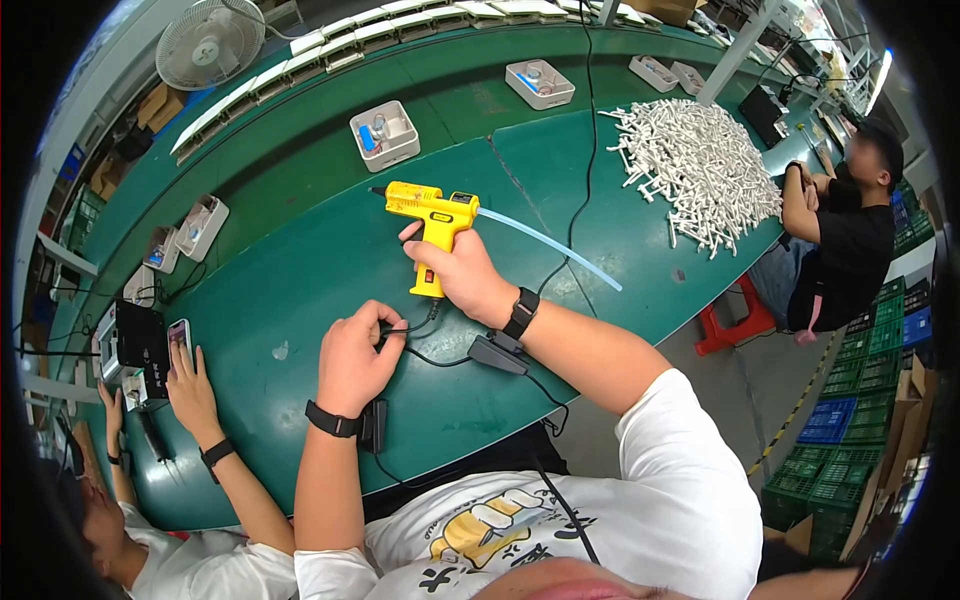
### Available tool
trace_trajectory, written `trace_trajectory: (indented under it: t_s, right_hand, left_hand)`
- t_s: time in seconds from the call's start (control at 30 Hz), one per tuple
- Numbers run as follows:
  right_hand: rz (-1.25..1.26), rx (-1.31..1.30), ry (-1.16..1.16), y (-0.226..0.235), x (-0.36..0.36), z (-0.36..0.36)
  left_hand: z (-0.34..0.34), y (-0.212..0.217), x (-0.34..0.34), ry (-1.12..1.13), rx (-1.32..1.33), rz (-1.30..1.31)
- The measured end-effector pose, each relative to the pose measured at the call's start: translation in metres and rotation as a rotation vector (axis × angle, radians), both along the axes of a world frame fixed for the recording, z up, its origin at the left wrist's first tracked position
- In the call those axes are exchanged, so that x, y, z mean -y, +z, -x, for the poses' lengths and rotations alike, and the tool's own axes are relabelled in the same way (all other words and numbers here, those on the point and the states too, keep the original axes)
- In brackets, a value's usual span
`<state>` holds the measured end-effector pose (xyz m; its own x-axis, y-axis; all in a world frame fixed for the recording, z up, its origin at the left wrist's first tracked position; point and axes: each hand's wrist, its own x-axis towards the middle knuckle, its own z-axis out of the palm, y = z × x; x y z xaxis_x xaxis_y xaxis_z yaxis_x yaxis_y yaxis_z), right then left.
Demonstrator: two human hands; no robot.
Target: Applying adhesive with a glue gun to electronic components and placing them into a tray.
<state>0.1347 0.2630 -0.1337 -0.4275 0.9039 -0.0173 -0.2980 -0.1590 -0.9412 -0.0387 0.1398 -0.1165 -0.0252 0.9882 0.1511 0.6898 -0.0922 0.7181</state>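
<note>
Overhead, the right hand (462, 275) was closed around the handle of a yellow glue gun (430, 215), its grip tight and the gun standing upright above the green desk (300, 290), nozzle pointing toward the person's left. A clear glue stick (550, 250) jutted out of the gun's back end and slanted down to the right. The left hand (355, 360) sat just below the gun, its fingers pinched shut on a thin black wire (425, 358) that ran across the desk to a small black adapter (497, 353) lying by the right wrist. Both wrists wore black bands.

Farther back on the desk, white trays (385, 135) holding small parts stood well apart from each other, and a heap of white plastic pieces (700, 165) lay to the right. A second person in a black shirt (850, 250) sat beside that heap on a red stool (735, 320). At the left, another person's hand (190, 385) rested near a phone (179, 333) and a black box (140, 338). A white fan (210, 42) stood at the far left corner, and green and blue crates (860, 400) were stacked on the floor to the right.
</note>
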Motion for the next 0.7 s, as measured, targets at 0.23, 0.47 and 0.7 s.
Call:
trace_trajectory:
  t_s: [0.23,0.47,0.7]
  right_hand:
    - [-0.006,0.001,-0.016,0.006,0.000,-0.005]
    - [0.013,-0.037,-0.039,-0.001,0.003,0.014]
    - [-0.044,0.063,-0.163,0.006,0.007,-0.003]
  left_hand:
    - [-0.005,-0.005,-0.009,-0.049,-0.040,-0.159]
    - [0.009,-0.005,0.000,-0.010,0.037,-0.018]
    - [0.011,-0.009,-0.001,-0.069,0.141,0.032]
